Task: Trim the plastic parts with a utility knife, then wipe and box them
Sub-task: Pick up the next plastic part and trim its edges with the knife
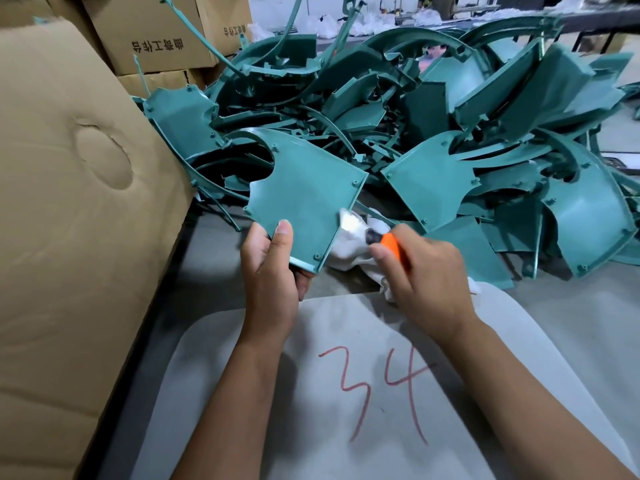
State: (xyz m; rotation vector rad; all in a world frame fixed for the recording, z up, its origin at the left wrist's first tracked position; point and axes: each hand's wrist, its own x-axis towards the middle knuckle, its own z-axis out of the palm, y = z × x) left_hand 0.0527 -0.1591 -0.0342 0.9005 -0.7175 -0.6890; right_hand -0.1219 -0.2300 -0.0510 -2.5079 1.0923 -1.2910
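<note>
While the left hand (268, 268) grips the teal part (304, 199), the right hand (422, 275) clasps an orange knife (393, 245) at its edge.

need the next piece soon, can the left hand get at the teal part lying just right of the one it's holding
Probably not yet: the left hand grips the held part, and the right hand, holding the knife and cloth, sits between it and that part.

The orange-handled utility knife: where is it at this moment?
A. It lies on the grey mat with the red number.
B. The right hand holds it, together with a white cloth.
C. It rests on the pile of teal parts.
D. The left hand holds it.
B: the right hand grips the orange-handled utility knife along with a white cloth, while the left hand holds a flat teal plastic part.
</note>
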